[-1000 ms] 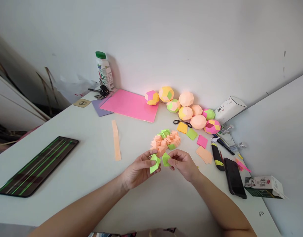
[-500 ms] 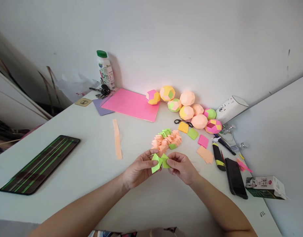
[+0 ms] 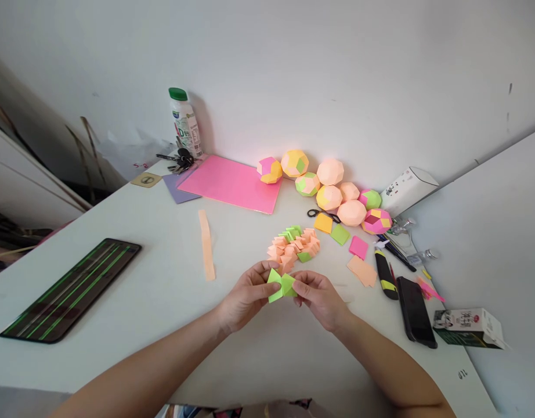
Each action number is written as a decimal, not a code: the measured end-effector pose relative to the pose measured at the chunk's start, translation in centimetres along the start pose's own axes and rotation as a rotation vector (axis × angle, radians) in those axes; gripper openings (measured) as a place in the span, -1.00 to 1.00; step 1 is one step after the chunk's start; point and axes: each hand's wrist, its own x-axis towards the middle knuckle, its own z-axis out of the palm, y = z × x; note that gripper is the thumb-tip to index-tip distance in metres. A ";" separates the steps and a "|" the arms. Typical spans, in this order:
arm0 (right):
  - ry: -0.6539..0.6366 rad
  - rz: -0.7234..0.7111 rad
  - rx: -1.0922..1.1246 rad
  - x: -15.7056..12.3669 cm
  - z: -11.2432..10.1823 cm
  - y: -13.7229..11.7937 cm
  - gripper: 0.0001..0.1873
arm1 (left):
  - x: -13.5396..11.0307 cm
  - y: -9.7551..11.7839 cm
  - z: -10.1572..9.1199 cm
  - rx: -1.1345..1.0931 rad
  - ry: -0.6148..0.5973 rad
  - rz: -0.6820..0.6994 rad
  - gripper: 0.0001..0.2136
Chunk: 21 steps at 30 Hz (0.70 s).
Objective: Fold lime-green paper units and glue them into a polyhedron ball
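Observation:
Between my hands are two bright green folded paper pieces, touching each other. My left hand (image 3: 252,292) pinches the left green paper piece (image 3: 274,288) between thumb and fingers. Closed on the right green paper piece (image 3: 288,285) is my right hand (image 3: 318,294). Whether the two pieces are joined I cannot tell. Just beyond my fingers lies a pile of folded paper pieces (image 3: 289,251), mostly peach with some green. To its right are orange sticky notes (image 3: 323,223), green sticky notes (image 3: 339,234), pink sticky notes (image 3: 358,247) and peach sticky notes (image 3: 362,271).
Faceted paper balls (image 3: 331,197) stand along the wall beside scissors (image 3: 311,213). A pink sheet (image 3: 235,184), a bottle (image 3: 185,125) and keys (image 3: 183,158) lie behind. At right are a utility knife (image 3: 385,276), phone (image 3: 415,312) and carton (image 3: 467,327); at left, a dark panel (image 3: 73,290).
The right green piece has come left against the left one, closing the gap between them. My right hand has shifted slightly left with it.

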 end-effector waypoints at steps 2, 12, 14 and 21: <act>0.011 -0.030 -0.020 -0.1 0.1 0.1 -0.72 | 0.0 0.0 0.1 0.013 0.027 0.006 -0.71; 0.067 -0.094 -0.134 -0.3 0.3 0.0 -0.75 | -0.1 0.3 0.6 0.069 0.098 0.008 -0.69; 0.070 -0.100 -0.150 -0.3 0.3 0.0 -0.75 | -0.1 0.3 0.7 0.079 0.101 0.009 -0.69; 0.004 -0.061 -0.170 -0.2 0.2 -0.2 -0.76 | -0.1 0.2 0.7 0.122 0.072 -0.007 -0.68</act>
